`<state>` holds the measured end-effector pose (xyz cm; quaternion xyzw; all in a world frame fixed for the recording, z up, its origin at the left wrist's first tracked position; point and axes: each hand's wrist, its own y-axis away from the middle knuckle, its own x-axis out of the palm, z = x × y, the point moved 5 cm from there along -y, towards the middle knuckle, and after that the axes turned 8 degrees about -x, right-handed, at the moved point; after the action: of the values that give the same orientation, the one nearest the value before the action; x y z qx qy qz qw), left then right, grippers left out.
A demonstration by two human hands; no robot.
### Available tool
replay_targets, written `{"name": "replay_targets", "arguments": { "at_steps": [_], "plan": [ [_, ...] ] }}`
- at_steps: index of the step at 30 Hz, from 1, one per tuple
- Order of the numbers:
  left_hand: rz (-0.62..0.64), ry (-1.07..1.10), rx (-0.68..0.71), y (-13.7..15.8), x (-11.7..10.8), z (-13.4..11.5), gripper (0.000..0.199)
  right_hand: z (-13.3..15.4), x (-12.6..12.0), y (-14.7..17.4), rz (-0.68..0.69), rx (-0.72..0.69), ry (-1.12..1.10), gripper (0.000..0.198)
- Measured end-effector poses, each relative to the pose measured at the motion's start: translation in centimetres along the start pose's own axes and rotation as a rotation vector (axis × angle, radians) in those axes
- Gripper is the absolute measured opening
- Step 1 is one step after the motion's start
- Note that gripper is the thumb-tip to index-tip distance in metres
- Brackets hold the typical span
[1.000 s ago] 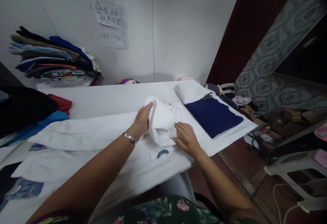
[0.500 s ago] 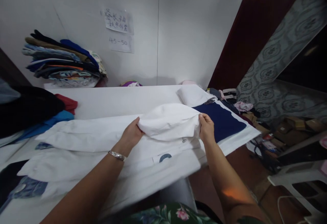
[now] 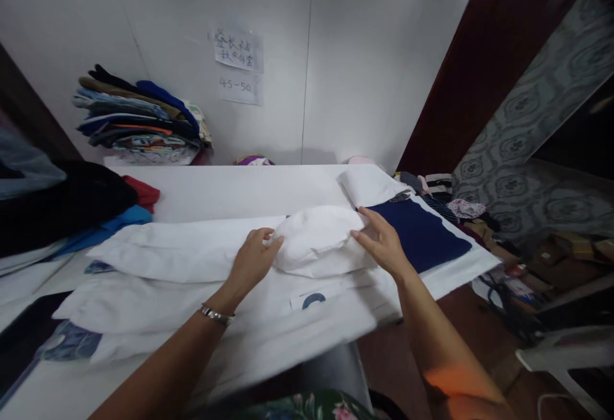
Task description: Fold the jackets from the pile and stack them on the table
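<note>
both hands have let the folded end down since half a second ago: the left hand (image 3: 252,260) and right hand (image 3: 381,241) are now lying open, pressing the white garment (image 3: 316,238) flat at the table's (image 3: 230,190) centre. a blue cloth (image 3: 422,234) is lying at three o'clock. smoothing outward evenly should keep the fold crisp.

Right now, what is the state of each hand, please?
Left hand: open, fingers resting on the folded white garment.
Right hand: open, fingertips touching the same garment.
</note>
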<state>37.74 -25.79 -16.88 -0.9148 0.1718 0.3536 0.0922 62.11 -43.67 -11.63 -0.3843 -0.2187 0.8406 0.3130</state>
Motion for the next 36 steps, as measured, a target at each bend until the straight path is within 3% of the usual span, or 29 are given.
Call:
{"name": "replay_targets", "arguments": {
  "at_steps": [2,4,6,9,13,17,19,22,26,30,33,36],
  "plan": [
    [0.023,0.034,-0.021,0.1,0.5,0.1,0.043,1.0,0.6,-1.2,0.088,-0.048,0.137,0.051],
    [0.055,0.096,-0.056,0.1,1.0,0.1,0.045,1.2,1.4,-2.4,0.173,-0.031,0.184,0.031],
    [0.119,0.228,-0.129,0.3,1.4,0.1,0.048,1.1,2.0,-3.6,0.214,-0.002,0.079,0.027],
    [0.286,0.498,-0.258,0.8,2.6,-0.8,0.052,1.6,2.0,-4.9,0.168,0.013,-0.238,0.029],
    [0.529,0.776,-0.320,1.4,4.4,-4.3,0.060,3.1,2.2,-5.6,0.108,0.020,-0.451,0.027],
    [0.691,1.197,-0.236,1.0,4.6,-8.1,0.072,5.6,4.3,-5.0,0.161,-0.072,-0.475,0.027],
    [0.658,1.360,-0.201,0.5,3.7,-8.4,0.073,7.1,5.8,-4.1,0.219,-0.166,-0.447,0.027],
    [0.558,1.433,-0.228,0.1,1.9,-7.2,0.060,9.2,7.9,-2.2,0.309,-0.305,-0.403,0.025],
    [0.504,1.322,-0.287,0.0,-0.3,-4.7,0.037,11.3,10.6,0.8,0.473,-0.459,-0.293,0.039],
    [0.363,1.118,-0.250,-1.1,-2.2,-0.5,0.041,12.3,12.2,3.1,0.680,-0.562,-0.178,0.053],
    [0.167,0.853,-0.317,-2.2,-2.7,4.6,0.042,10.7,12.2,3.3,0.703,-0.509,-0.078,0.050],
    [0.049,0.516,-0.350,-2.6,-2.5,8.1,0.037,6.5,12.2,3.3,0.647,-0.344,0.147,0.050]
  ]
}}
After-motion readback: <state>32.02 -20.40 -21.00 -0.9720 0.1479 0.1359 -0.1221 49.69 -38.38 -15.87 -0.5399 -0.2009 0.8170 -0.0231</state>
